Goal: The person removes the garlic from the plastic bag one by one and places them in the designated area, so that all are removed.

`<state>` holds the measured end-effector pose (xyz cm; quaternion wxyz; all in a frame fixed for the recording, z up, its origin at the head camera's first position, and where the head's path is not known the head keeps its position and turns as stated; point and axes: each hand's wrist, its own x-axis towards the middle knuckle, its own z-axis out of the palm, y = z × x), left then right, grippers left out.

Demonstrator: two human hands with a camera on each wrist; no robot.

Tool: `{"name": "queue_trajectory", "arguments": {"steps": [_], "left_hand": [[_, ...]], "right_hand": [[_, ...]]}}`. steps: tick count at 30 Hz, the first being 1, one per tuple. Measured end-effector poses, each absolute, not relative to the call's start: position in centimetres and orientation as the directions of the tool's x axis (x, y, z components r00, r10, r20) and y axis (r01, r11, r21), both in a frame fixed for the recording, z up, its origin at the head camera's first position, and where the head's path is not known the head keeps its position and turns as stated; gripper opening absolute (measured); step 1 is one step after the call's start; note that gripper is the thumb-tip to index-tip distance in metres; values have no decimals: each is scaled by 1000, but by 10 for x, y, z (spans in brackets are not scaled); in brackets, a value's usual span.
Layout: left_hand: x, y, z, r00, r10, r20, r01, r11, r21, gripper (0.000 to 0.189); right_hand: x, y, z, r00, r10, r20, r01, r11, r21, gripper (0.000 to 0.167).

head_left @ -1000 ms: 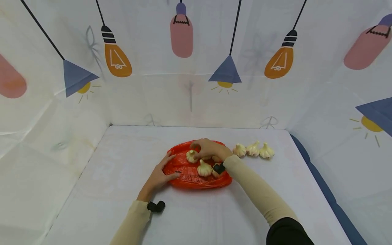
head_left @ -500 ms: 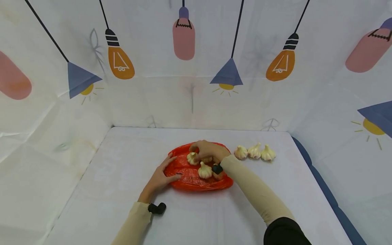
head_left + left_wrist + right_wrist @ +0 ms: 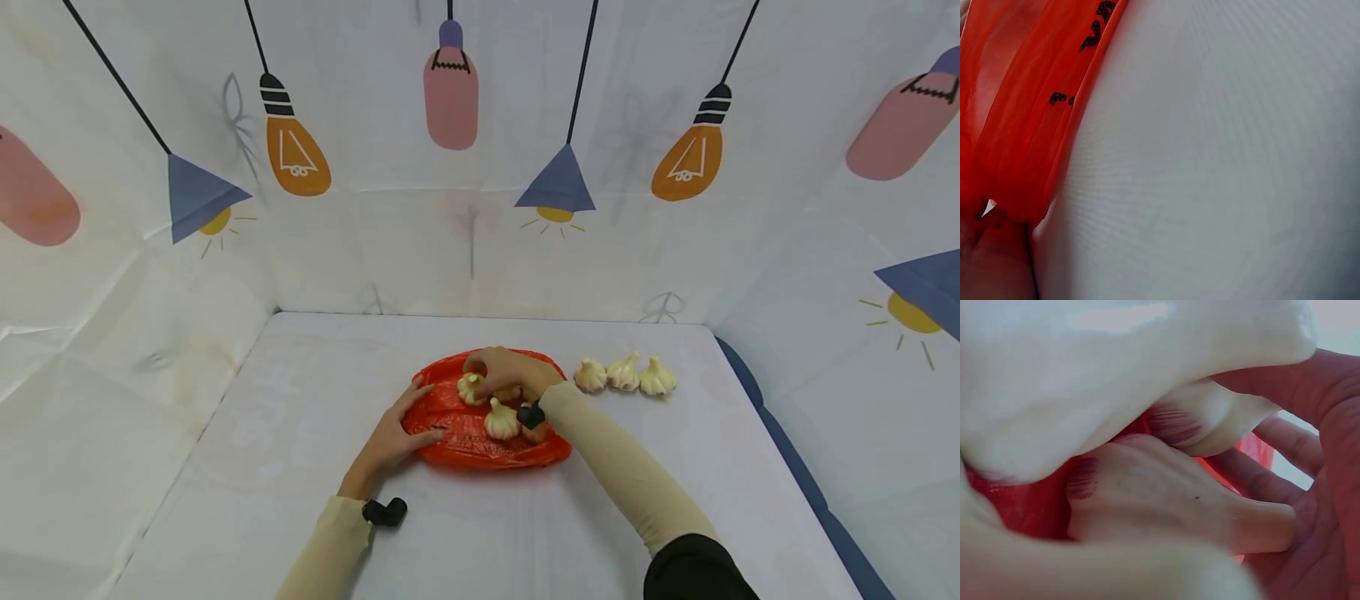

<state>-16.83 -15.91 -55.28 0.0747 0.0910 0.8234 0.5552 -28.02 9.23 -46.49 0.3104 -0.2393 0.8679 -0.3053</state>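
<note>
A red plastic bag (image 3: 453, 429) lies on the white table with several garlic bulbs on it. My right hand (image 3: 513, 369) reaches over the bag from the right and pinches the leftmost garlic bulb (image 3: 468, 389). In the right wrist view, the thumb (image 3: 1272, 381) lies against that garlic bulb (image 3: 1210, 422), and another garlic bulb (image 3: 1166, 494) has its stem against the palm. Near the bag's front lies a garlic bulb (image 3: 501, 421); others are partly hidden beneath the hand and wrist. My left hand (image 3: 388, 433) rests on the bag's left edge, thumb and fingers spread.
Three garlic bulbs stand in a row right of the bag, the nearest garlic bulb (image 3: 590, 376) close to its edge. The white table (image 3: 315, 383) meets a printed cloth wall (image 3: 375, 242) behind and at the sides. A blue edge (image 3: 795, 450) runs along the table's right side.
The whole head view has shifted slightly downward and right. Both hands stay nearly where they were, the right one still at the same garlic bulb.
</note>
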Motion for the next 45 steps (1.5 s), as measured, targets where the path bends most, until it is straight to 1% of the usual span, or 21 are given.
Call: {"name": "queue_trajectory", "arguments": {"steps": [4,10,15,22,29,33,38,41,45], "left_hand": [[-167,-158,-552,-973,227,-34,54,367,929,82],[-166,-158,-552,-973,226,-47,40,365,930,82],[-165,-157,-551,-973,224,-51,36,369,929,82],[-165,-157,-551,-973,227,-42,43,361,932,83],[-167,-159,-552,-973,229,-41,46,362,931,85],[-166,-160,-551,-971,234,-38,45,339,940,85],[-167,-161,-552,-971,236,-31,48,322,946,86],[-167,-161,-553,-971,238,-22,56,317,947,86],[-167,-160,-553,-971,237,-10,66,311,948,86]], "right_hand": [[-280,90,-463,-692,-620,-369,-240,680,-693,48],[-282,87,-459,-696,-659,-287,-375,673,-638,47],[-283,90,-457,-711,-670,-213,-416,646,-640,47],[-280,101,-450,-762,-643,-80,-409,573,-710,48],[-271,114,-445,-842,-537,41,-343,476,-810,52],[-265,125,-445,-874,-482,65,-298,427,-854,52],[-257,140,-446,-897,-437,72,-247,358,-901,50],[-253,148,-446,-907,-407,103,-248,321,-914,49],[-245,158,-441,-921,-364,137,-259,310,-915,49]]}}
